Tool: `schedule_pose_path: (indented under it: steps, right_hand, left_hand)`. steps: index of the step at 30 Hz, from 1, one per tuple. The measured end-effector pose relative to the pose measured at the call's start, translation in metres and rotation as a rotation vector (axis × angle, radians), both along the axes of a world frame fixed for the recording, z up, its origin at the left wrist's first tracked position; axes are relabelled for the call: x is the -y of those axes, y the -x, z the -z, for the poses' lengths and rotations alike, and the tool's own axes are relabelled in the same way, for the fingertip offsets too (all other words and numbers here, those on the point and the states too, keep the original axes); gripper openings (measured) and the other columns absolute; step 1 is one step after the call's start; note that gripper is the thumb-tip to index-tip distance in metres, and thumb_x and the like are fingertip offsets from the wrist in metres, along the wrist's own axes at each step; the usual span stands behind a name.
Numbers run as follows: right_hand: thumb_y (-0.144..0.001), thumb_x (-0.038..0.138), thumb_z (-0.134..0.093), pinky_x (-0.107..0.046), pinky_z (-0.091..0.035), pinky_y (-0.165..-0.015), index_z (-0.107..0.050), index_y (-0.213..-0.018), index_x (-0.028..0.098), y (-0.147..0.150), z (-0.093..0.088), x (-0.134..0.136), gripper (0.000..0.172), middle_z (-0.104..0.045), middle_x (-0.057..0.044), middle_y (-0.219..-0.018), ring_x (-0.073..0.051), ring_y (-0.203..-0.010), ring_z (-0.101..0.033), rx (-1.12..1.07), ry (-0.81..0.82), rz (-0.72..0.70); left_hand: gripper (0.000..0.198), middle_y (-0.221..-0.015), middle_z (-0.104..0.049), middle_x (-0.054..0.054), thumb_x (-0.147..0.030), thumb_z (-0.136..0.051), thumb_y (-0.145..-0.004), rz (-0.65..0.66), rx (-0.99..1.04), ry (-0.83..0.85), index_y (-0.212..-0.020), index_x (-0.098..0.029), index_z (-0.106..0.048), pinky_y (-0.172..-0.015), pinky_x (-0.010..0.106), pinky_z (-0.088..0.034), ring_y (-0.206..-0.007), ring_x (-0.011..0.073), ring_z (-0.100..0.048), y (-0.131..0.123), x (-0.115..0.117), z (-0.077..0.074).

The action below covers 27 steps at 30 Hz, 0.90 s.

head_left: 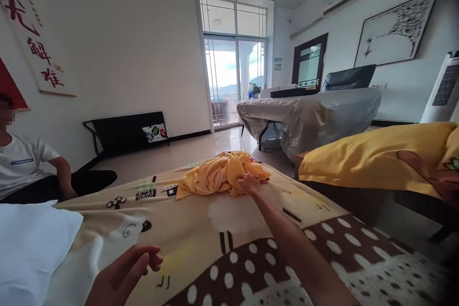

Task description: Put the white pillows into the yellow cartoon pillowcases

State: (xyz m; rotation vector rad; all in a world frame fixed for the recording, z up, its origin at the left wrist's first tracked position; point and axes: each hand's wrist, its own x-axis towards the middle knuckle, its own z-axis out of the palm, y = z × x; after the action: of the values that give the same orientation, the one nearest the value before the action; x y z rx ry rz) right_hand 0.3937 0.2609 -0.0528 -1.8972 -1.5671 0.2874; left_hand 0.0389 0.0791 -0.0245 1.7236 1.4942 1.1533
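A crumpled yellow cloth (215, 174) lies in a heap near the far edge of the patterned blanket (172, 248). My right hand (247, 183) reaches forward with the arm stretched out, its fingers closed on the right side of this heap. Whether the cloth is a garment cannot be made out from its folds. Close to me at the lower left, my left hand (125, 270) hovers over the blanket with loosely bent fingers, the thumb apart, and nothing in it. A white cloth (32, 248) lies to the left of that hand.
A seated person (25, 162) is at the left edge. On the right, another yellow cloth (358, 155) with a printed figure drapes over a dark surface. Beyond the blanket stand a plastic-covered desk (304, 110), an office chair (349, 78) and a black folded item (125, 131) against the wall.
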Motion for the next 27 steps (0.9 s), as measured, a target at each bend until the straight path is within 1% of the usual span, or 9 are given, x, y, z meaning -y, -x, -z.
schedule_pose_path:
  steps: [2,5,7,11,15,18,21,24,27]
  right_hand:
    - [-0.091,0.034,-0.053,-0.041,-0.050,-0.084,-0.054,-0.118,0.016,-0.005,-0.001,-0.013,0.033,-0.056,-0.008,-0.118,-0.020,-0.100,-0.058,-0.074,-0.014,0.022]
    - [-0.090,0.033,-0.054,-0.040,-0.050,-0.084,-0.056,-0.115,0.015,-0.018,-0.031,-0.025,0.031,-0.057,-0.008,-0.116,-0.020,-0.099,-0.058,-0.185,-0.111,-0.034]
    - [-0.089,0.024,-0.051,-0.036,-0.048,-0.087,-0.059,-0.113,0.014,-0.021,-0.062,-0.026,0.027,-0.056,-0.009,-0.122,-0.019,-0.104,-0.057,-0.255,-0.231,-0.093]
    - [-0.076,0.015,-0.046,-0.029,-0.043,-0.094,-0.058,-0.119,0.018,-0.009,-0.141,-0.012,0.045,-0.045,-0.004,-0.137,-0.017,-0.116,-0.049,-0.347,-0.498,-0.210]
    - [-0.068,0.018,-0.050,-0.036,-0.040,-0.100,-0.061,-0.114,0.023,0.018,-0.222,0.020,0.047,-0.047,0.000,-0.132,-0.020,-0.121,-0.044,-0.395,-0.790,-0.579]
    - [-0.071,0.020,-0.052,-0.042,-0.040,-0.101,-0.059,-0.115,0.025,0.036,-0.266,0.051,0.045,-0.047,0.001,-0.127,-0.023,-0.120,-0.043,-0.319,-0.843,-0.729]
    - [-0.073,0.021,-0.051,-0.044,-0.042,-0.098,-0.057,-0.115,0.022,0.045,-0.294,0.086,0.042,-0.051,-0.001,-0.119,-0.024,-0.116,-0.047,-0.328,-0.796,-0.761]
    - [-0.073,0.017,-0.048,-0.043,-0.044,-0.097,-0.059,-0.109,0.019,0.044,-0.312,0.122,0.037,-0.056,-0.001,-0.105,-0.023,-0.109,-0.053,-0.424,-0.769,-0.764]
    - [-0.074,0.014,-0.044,-0.037,-0.045,-0.096,-0.062,-0.101,0.023,0.035,-0.333,0.163,0.033,-0.060,0.000,-0.098,-0.022,-0.109,-0.055,-0.430,-0.823,-0.753]
  left_hand:
    - [0.043,-0.075,-0.069,0.002,-0.062,-0.054,-0.072,0.002,0.019,0.009,-0.082,-0.022,-0.069,-0.069,0.024,-0.054,-0.072,0.0185,-0.063,-0.005,0.002,-0.003]
    - [0.038,-0.073,-0.069,0.002,-0.056,-0.053,-0.076,0.028,0.072,0.019,-0.081,-0.021,-0.068,-0.070,0.024,-0.052,-0.073,0.0181,-0.064,-0.025,0.001,0.000]
    - [0.036,-0.073,-0.069,0.002,-0.053,-0.052,-0.077,0.070,0.060,0.013,-0.081,-0.021,-0.067,-0.068,0.024,-0.050,-0.073,0.0182,-0.064,-0.037,0.001,0.003]
    - [0.035,-0.075,-0.069,0.002,-0.053,-0.052,-0.078,0.131,-0.022,-0.015,-0.081,-0.022,-0.067,-0.067,0.025,-0.049,-0.072,0.0179,-0.063,-0.043,0.002,0.008]
    - [0.038,-0.082,-0.069,0.004,-0.054,-0.048,-0.080,0.142,-0.122,-0.114,-0.088,-0.021,-0.065,-0.065,0.027,-0.049,-0.074,0.0186,-0.063,-0.035,-0.006,0.015]
    - [0.045,-0.113,-0.063,0.010,-0.050,-0.046,-0.081,0.050,-0.150,-0.195,-0.114,-0.020,-0.055,-0.069,0.033,-0.052,-0.090,0.0219,-0.063,-0.044,-0.018,0.038]
    - [0.064,-0.141,-0.040,0.016,-0.042,-0.045,-0.084,-0.035,-0.208,-0.272,-0.140,-0.018,-0.025,-0.089,0.046,-0.049,-0.120,0.0282,-0.050,-0.062,-0.034,0.082]
    - [0.077,-0.150,-0.020,0.021,-0.040,-0.047,-0.084,-0.117,-0.300,-0.361,-0.146,-0.016,-0.007,-0.100,0.054,-0.040,-0.136,0.0358,-0.028,-0.070,-0.052,0.125]
    - [0.088,-0.149,-0.016,0.027,-0.048,-0.050,-0.082,-0.268,-0.325,-0.376,-0.146,-0.014,0.000,-0.099,0.058,-0.038,-0.137,0.0407,-0.022,-0.063,-0.064,0.142]
